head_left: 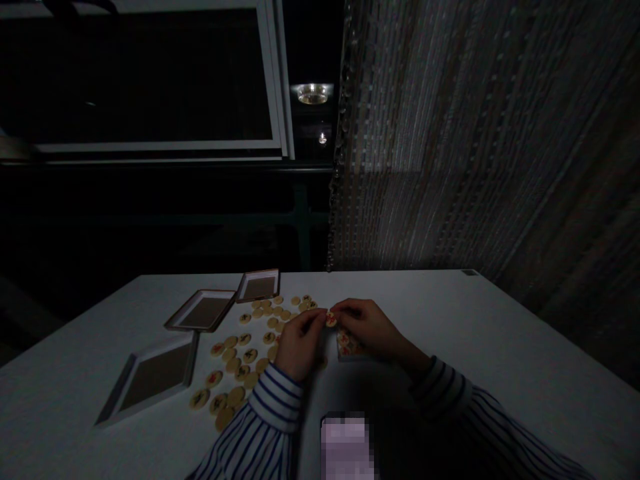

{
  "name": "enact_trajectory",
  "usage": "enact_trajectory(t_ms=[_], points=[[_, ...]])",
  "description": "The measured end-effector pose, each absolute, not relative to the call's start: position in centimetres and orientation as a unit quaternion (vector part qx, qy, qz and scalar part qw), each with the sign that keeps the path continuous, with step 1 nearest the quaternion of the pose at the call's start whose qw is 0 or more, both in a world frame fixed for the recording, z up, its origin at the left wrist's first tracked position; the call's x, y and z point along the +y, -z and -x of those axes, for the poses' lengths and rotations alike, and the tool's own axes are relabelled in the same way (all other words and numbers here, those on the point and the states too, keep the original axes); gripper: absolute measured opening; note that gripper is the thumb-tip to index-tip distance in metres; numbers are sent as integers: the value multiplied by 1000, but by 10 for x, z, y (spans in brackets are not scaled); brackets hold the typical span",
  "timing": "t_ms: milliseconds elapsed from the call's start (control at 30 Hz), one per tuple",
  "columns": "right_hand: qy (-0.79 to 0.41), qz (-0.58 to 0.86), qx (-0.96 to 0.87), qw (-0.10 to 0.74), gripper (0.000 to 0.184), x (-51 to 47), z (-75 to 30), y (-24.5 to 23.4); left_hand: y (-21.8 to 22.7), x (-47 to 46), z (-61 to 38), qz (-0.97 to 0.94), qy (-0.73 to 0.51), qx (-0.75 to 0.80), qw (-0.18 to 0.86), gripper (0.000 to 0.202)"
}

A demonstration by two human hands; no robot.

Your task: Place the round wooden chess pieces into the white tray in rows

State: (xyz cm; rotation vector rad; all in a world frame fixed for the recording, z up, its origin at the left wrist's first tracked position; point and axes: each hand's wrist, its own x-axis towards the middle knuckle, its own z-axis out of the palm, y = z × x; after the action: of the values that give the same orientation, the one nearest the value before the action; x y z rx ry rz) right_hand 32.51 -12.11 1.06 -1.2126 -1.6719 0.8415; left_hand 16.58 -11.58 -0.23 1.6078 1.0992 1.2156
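Note:
My left hand [299,343] and my right hand [367,327] meet over a white table [500,347]. Together their fingertips pinch one round yellow game piece [331,319] with a red mark. Both hands are closed on it. Under my right hand lies a small tray [349,347] that holds a few more red-marked pieces, partly hidden by the hand. Several loose round yellow pieces [240,357] with red or dark marks lie scattered on the table left of my left hand. Both sleeves are white with dark stripes.
Three shallow box trays with brown insides lie at the left: a large one [155,377], a middle one [203,311] and a small one [259,286]. A blurred pinkish object [345,443] sits at the near edge. A bead curtain [475,133] hangs behind; the room is dark.

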Motion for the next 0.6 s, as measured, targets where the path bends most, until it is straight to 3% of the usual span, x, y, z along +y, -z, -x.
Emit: enact_trajectory(t_ms=[367, 600], points=[[-323, 491, -678, 442, 20, -121, -340, 2, 9, -117, -180, -554, -499, 414, 523, 27], [-279, 493, -721, 400, 22, -125, -346, 1, 27, -117, -187, -452, -495, 397, 627, 35]])
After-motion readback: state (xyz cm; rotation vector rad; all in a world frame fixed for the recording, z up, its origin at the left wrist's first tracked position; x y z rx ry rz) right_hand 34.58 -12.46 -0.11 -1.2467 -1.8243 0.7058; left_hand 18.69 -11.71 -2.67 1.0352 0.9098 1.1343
